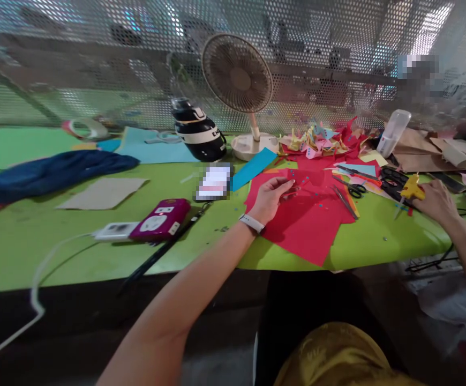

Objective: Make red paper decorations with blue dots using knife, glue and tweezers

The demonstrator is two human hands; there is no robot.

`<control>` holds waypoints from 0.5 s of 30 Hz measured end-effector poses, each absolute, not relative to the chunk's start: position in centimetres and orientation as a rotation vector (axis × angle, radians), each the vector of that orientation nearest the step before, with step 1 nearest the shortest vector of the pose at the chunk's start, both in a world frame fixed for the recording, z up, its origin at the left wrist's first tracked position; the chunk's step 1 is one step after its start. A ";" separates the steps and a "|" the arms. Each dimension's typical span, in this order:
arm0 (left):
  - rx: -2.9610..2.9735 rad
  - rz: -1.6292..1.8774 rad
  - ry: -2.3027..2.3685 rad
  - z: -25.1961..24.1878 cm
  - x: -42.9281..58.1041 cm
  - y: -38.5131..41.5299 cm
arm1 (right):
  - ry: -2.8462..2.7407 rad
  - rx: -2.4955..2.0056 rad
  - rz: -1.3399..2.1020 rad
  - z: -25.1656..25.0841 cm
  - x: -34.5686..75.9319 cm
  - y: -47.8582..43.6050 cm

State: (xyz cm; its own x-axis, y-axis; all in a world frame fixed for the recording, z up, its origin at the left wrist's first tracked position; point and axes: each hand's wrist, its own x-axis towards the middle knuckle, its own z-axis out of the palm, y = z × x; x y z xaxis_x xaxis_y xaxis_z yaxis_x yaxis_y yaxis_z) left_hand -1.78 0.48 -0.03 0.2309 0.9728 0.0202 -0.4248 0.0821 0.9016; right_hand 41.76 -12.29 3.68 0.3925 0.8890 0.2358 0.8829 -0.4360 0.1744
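Note:
My left hand (271,197) is over the red paper sheets (309,230), thumb and fingers pinched together. What they hold, if anything, blends with the red and cannot be made out. Small blue dots lie on the paper around the fingertips. On the right, my right hand (437,202) is wrapped round a yellow hot glue gun (413,188), held above the green tabletop. Between the two hands lie black-handled scissors (355,187) and a slim metal tool (343,201) at the edge of the red paper.
A phone (213,182), a blue paper strip (255,169) and a purple power strip (160,220) with a white cable lie left. Behind stand a black jug (201,134), a fan (237,75) and a pile of folded paper (321,140). Brown paper (418,153) lies far right.

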 end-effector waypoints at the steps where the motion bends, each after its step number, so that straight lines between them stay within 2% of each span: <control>1: 0.963 1.195 0.741 -0.1 -1.8 0.5 | 1.657 2.635 0.508 3.7 41.8 -12.4; 5: 0.979 1.195 0.742 -0.2 -1.7 0.5 | 1.800 2.901 0.619 4.4 41.3 -12.2; 7: 0.985 1.185 0.742 -0.2 -1.7 0.5 | 1.928 3.205 0.431 4.9 40.2 -11.6; 8: 0.986 1.181 0.747 -0.2 -1.7 0.5 | 1.991 3.371 0.194 5.2 39.4 -11.2; 10: 0.990 1.182 0.762 -0.3 -1.8 0.5 | 2.155 3.603 -0.606 5.7 37.0 -10.2; 12: 0.995 1.188 0.771 -0.3 -1.9 0.5 | 2.328 3.446 -1.364 6.3 33.9 -9.1; 15: 1.010 1.182 0.782 -0.3 -2.0 0.5 | 2.598 3.032 -1.896 6.9 29.0 -7.4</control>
State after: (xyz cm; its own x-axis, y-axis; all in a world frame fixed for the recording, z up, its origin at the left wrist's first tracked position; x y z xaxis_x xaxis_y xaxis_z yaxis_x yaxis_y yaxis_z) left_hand -1.99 0.49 -0.34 0.2248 0.9742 0.0179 -0.3648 0.0671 0.9287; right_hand 29.05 -7.42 6.93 0.3177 0.9302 0.1836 0.1088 0.1566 -0.9816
